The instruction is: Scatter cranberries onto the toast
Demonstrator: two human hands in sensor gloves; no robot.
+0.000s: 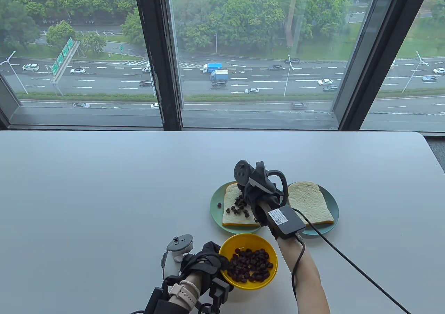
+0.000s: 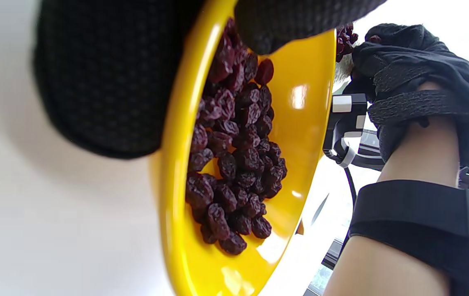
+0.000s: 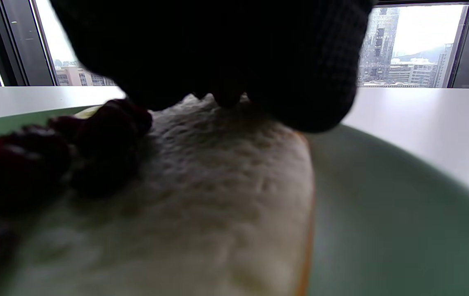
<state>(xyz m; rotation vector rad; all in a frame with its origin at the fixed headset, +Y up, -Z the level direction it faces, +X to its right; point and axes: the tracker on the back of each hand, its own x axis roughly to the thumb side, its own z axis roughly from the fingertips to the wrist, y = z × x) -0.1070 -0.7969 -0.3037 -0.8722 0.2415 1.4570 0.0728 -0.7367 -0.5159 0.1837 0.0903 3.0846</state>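
Note:
A slice of white toast [image 1: 232, 220] lies on a teal plate [image 1: 215, 211], with several dark cranberries [image 1: 239, 207] on it and one loose cranberry [image 1: 219, 204] on the plate. My right hand [image 1: 251, 198] hovers fingers-down just over this toast. The right wrist view shows its fingertips [image 3: 226, 53] almost touching the bread [image 3: 201, 197] beside the cranberries [image 3: 74, 152]; whether they hold any is hidden. My left hand [image 1: 211, 258] grips the left rim of the yellow bowl [image 1: 255, 239] of cranberries [image 1: 250, 264]. In the left wrist view, gloved fingers [image 2: 107, 74] clasp the bowl's rim [image 2: 173, 164].
A second plain toast slice [image 1: 309, 202] lies on another teal plate [image 1: 335, 208] to the right, touching the first plate. A black cable [image 1: 347, 258] runs from my right wrist to the bottom right. The table's far edge meets a window.

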